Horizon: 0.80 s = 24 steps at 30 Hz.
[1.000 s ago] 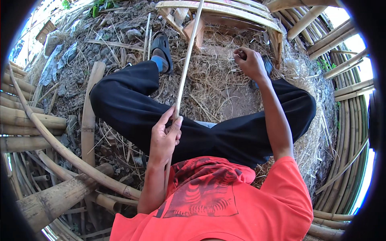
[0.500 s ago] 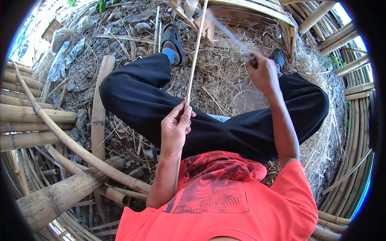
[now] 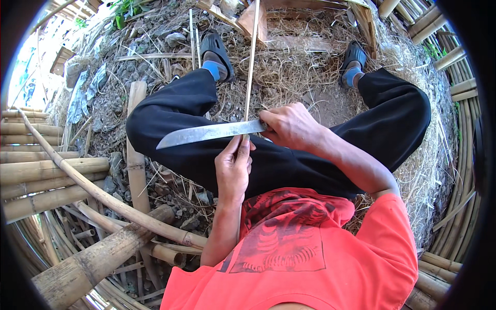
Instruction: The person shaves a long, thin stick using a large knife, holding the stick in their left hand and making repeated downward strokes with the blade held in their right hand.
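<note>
My left hand (image 3: 234, 164) is closed round the near end of a thin bamboo strip (image 3: 251, 67), pinching it between thumb and fingers. The strip runs away from me past my left foot. In my right hand (image 3: 290, 124) is the handle of a machete, its fingers wrapped round it. The long grey machete blade (image 3: 209, 133) points left and lies across the strip, just beyond my left thumb. Whether its edge bites into the strip I cannot tell. Both hands are above my lap, over the black trousers.
Bamboo poles (image 3: 57, 168) are stacked at the left, with a thick pole (image 3: 98, 258) and a long curved pole (image 3: 124, 209) near my left elbow. Fibrous shavings (image 3: 289, 67) cover the ground between my feet. A wooden frame (image 3: 364, 28) stands at the far side; more bamboo lines the right.
My right hand has come down and left, bringing the machete from beyond my right knee to across the strip. My left hand still grips the strip, slightly lower.
</note>
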Available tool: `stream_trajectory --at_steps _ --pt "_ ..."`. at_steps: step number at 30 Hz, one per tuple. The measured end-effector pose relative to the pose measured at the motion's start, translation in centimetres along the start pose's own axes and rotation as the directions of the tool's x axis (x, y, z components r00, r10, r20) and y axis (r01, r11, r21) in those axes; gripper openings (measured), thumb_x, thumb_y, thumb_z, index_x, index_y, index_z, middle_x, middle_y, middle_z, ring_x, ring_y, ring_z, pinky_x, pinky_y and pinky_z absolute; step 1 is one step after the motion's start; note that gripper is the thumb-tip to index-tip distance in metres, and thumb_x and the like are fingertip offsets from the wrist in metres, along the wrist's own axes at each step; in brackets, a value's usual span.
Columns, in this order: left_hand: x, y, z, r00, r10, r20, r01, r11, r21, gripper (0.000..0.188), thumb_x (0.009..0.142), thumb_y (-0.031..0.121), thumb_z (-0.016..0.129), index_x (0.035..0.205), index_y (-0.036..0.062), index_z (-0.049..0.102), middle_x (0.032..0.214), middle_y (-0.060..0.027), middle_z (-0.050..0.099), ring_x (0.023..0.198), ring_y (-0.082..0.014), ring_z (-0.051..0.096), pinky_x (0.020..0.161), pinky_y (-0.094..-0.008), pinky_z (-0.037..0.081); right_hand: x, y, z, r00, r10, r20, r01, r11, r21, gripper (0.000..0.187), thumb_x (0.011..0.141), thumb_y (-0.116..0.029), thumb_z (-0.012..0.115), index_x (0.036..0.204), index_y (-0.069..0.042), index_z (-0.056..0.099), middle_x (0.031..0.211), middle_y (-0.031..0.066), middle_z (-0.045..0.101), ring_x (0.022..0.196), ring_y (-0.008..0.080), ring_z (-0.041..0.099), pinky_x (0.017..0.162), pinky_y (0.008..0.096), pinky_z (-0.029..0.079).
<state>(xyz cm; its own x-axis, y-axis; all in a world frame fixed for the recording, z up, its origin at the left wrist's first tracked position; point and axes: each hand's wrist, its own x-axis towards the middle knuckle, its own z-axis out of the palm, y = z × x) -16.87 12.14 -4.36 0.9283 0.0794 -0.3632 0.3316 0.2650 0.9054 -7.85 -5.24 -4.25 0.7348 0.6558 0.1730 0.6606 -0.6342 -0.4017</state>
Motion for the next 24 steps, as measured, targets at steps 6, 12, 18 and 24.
stream_trajectory --at_steps 6,12,18,24 --pt "-0.6 -1.2 0.5 0.985 0.170 -0.038 -0.158 0.963 0.220 0.030 0.100 0.016 0.059 0.126 0.0021 0.064 0.077 0.0012 0.056 0.063 -0.0041 0.045 0.055 -0.0215 0.040 0.1 0.9 -0.2 0.996 0.080 0.038 -0.080 0.997 -0.002 0.015 0.069 -0.018 0.070 0.076 -0.008 0.061 0.068 0.0092 0.063 0.064 0.0343 0.064 0.056 0.0469 0.050" --pt "-0.2 -2.1 0.2 0.957 0.290 -0.007 -0.267 0.889 0.372 0.033 0.101 0.017 0.058 0.132 0.0062 0.061 0.079 0.0031 0.055 0.056 -0.0005 0.039 0.046 -0.0177 0.032 0.5 1.2 0.3 0.990 0.137 0.031 -0.134 0.988 -0.075 0.014 0.073 -0.023 0.068 0.078 -0.010 0.066 0.070 0.0105 0.068 0.067 0.0332 0.068 0.059 0.0453 0.054" --pt "-0.3 -1.6 0.6 0.943 0.332 -0.030 -0.290 0.859 0.421 0.028 0.100 0.014 0.059 0.121 -0.0046 0.063 0.078 -0.0068 0.057 0.070 -0.0107 0.050 0.065 -0.0271 0.045 0.6 2.0 0.7 0.990 0.143 0.015 -0.140 0.980 -0.141 0.026 0.065 -0.021 0.075 0.088 -0.011 0.067 0.076 0.0052 0.067 0.070 0.0296 0.068 0.058 0.0437 0.053" --pt "-0.2 -1.6 0.3 0.943 0.332 -0.010 -0.290 0.838 0.462 0.030 0.100 0.012 0.058 0.125 -0.0037 0.061 0.080 -0.0075 0.058 0.070 -0.0110 0.051 0.064 -0.0267 0.045 0.8 2.1 0.4 0.992 0.128 -0.012 -0.129 0.980 -0.151 0.018 0.071 -0.023 0.071 0.079 -0.008 0.066 0.072 0.0098 0.068 0.068 0.0313 0.069 0.059 0.0445 0.054"
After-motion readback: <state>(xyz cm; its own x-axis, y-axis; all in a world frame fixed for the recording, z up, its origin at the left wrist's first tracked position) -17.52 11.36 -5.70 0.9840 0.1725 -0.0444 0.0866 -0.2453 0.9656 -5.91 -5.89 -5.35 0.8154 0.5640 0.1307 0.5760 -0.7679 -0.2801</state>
